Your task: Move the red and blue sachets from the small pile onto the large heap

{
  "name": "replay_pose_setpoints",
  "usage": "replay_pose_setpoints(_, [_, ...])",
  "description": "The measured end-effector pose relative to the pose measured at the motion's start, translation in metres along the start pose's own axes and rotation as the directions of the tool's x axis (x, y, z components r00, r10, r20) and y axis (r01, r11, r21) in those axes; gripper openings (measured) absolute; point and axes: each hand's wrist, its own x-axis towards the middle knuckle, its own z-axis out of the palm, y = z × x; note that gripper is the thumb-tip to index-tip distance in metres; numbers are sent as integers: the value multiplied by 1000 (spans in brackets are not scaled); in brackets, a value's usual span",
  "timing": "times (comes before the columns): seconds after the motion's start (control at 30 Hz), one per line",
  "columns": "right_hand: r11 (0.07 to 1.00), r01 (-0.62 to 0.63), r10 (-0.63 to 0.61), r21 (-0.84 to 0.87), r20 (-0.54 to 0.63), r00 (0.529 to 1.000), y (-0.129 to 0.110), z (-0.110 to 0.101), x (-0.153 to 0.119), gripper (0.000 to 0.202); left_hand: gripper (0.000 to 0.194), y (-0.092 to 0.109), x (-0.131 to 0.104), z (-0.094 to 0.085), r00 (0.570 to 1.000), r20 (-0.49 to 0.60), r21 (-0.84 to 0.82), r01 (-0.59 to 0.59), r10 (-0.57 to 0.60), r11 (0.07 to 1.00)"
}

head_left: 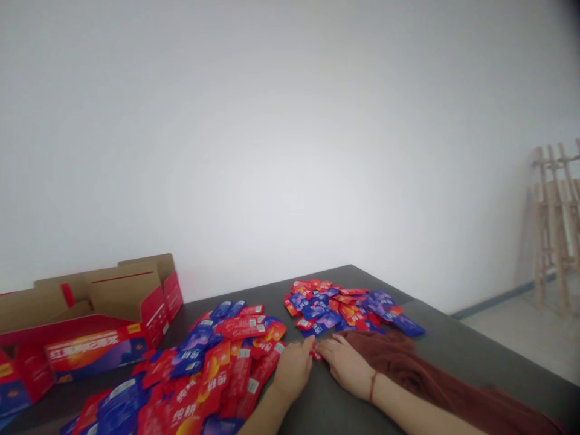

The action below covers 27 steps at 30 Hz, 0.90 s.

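Note:
Low over the black table [312, 406], my left hand [292, 370] is closed, thumb and forefinger pinching a small red packet [316, 354]. Most of that packet is hidden by my fingers. My right hand [348, 364], with a thin red cord at the wrist, has its bent fingers on the packet's other side. A brown cloth [421, 374] lies rumpled against my right hand and forearm. Left of my left hand spreads a large heap of red and blue packets [212, 368]. Beyond my hands is a smaller pile of similar packets [326, 308].
An opened red cardboard box [156, 308] with bare brown inner flaps stands at the left. A white wall [290, 151] rises behind the table. At the far right, a wooden rack [557, 229] stands on the floor by the wall.

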Motion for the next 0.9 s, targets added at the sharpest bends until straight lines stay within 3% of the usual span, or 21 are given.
replay_pose_setpoints(0.1, [998, 49, -48, 51, -6, 999, -5, -3, 2, 48, 46, 0, 0, 0, 999, -19, 57, -30, 31, 998])
replay_pose_setpoints(0.2, [991, -135, 135, -13, -28, 991, 8, -11, 0, 42, 43, 2, -1, -4, 997, -21, 94, -67, 70, 993])
replay_pose_setpoints(0.3, [953, -297, 293, -57, -73, 953, 28, -20, -5, 42, 42, 1, -2, -6, 996, -49, 79, -73, 77, 994])
replay_pose_setpoints(0.37, [934, -352, 344, -55, -111, 932, 38, -25, -8, 44, 40, -2, -1, -7, 994, -97, -8, -60, 59, 998])
replay_pose_setpoints(0.43, [918, -394, 384, -42, -149, 911, 45, -31, -10, 40, 37, -8, 1, -5, 987, -161, -200, -26, -6, 979])
replay_pose_setpoints(0.5, [911, -413, 404, -10, -184, 896, 48, -37, -11, 34, 34, -15, 4, -1, 975, -178, -461, 35, -131, 887])
replay_pose_setpoints(0.6, [920, -387, 391, 65, -245, 887, 44, -42, -7, 31, 33, -23, 11, 11, 957, -68, -717, 149, -281, 681])
replay_pose_setpoints(0.67, [930, -351, 368, 109, -282, 886, 35, -38, -2, 32, 33, -24, 14, 19, 956, -15, -751, 183, -294, 635])
replay_pose_setpoints(0.77, [949, -265, 307, 174, -306, 901, 17, -23, 5, 29, 33, -19, 14, 24, 968, -38, -686, 155, -247, 711])
replay_pose_setpoints(0.9, [986, -14, 45, 167, -183, 982, 4, -5, 3, 28, 37, -12, 10, 20, 979, -100, -521, 102, -179, 848])
